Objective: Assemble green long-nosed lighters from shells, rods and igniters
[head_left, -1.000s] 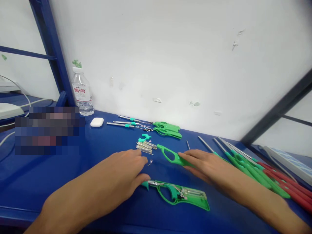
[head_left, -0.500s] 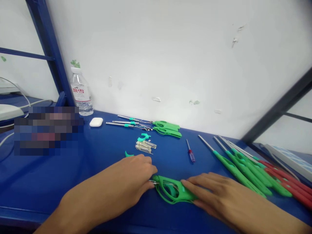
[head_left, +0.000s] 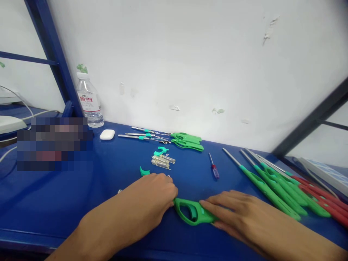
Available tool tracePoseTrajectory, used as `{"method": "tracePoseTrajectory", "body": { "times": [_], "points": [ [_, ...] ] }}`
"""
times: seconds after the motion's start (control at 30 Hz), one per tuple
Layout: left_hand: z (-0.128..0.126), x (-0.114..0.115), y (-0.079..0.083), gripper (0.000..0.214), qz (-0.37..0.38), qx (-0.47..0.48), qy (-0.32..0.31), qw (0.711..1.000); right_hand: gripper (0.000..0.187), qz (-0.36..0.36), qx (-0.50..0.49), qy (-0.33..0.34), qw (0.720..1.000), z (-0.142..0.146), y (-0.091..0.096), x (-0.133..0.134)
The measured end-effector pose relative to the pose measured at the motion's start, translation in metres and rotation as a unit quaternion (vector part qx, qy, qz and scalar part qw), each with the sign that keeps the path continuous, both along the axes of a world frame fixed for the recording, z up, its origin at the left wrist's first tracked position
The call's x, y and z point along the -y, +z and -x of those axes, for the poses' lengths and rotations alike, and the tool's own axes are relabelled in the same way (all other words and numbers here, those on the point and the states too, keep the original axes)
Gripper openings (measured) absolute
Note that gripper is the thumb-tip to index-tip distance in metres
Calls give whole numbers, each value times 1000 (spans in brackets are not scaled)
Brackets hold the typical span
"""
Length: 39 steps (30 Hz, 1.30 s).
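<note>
A green plastic lighter handle [head_left: 191,212] lies on the blue table [head_left: 108,181] between my hands. My left hand [head_left: 152,194] rests knuckles-up at the handle's left end, fingers curled down onto it. My right hand [head_left: 233,212] lies flat over the handle's right end, fingers stretched out and pressing on it. A small teal trigger piece [head_left: 144,171] sits just behind my left hand. A little heap of clear and metal parts [head_left: 162,160] with another teal piece [head_left: 161,151] lies further back.
Two green long-nosed lighters [head_left: 174,139] lie near the wall. A small screwdriver [head_left: 213,167] lies mid-table. Several green and red lighters [head_left: 282,185] are laid out at the right. A water bottle [head_left: 88,101] and white earbud case [head_left: 107,134] stand back left.
My right hand carried a green shell half from mid-table onto the open lighter body in front; the inner parts are now covered. Both hands moved closer together, and the screwdriver came into sight.
</note>
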<state>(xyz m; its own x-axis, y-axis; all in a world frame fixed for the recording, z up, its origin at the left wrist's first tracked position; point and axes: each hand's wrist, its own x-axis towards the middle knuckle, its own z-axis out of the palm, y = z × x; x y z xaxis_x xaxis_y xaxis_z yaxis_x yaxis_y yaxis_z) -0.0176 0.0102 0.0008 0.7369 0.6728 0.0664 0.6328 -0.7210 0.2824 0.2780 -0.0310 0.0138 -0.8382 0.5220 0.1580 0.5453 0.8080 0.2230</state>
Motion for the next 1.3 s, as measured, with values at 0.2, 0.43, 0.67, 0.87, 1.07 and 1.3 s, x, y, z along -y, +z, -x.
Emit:
{"method": "tracePoseTrajectory", "body": {
  "times": [0.2,0.43,0.67,0.87,1.07,1.3],
  "points": [
    [-2,-3,-4,22,9,6,0,1000,34,16,-4,-6,1000,0,-2,-1],
    [-1,-1,-7,23,0,-1,0,1000,31,35,-44,-14,998,2,-3,0],
    [-4,3,-10,25,-23,-4,-4,1000,28,189,-73,-68,977,2,-3,1],
    [-9,11,-5,25,-34,-67,17,997,28,276,-140,-122,943,-1,-4,4],
    [-8,10,-9,14,-30,-11,31,999,26,268,-181,-151,934,-2,-18,11],
    [-11,6,1,21,13,-26,24,999,24,265,-263,-173,912,-3,-42,19]
  ]
}}
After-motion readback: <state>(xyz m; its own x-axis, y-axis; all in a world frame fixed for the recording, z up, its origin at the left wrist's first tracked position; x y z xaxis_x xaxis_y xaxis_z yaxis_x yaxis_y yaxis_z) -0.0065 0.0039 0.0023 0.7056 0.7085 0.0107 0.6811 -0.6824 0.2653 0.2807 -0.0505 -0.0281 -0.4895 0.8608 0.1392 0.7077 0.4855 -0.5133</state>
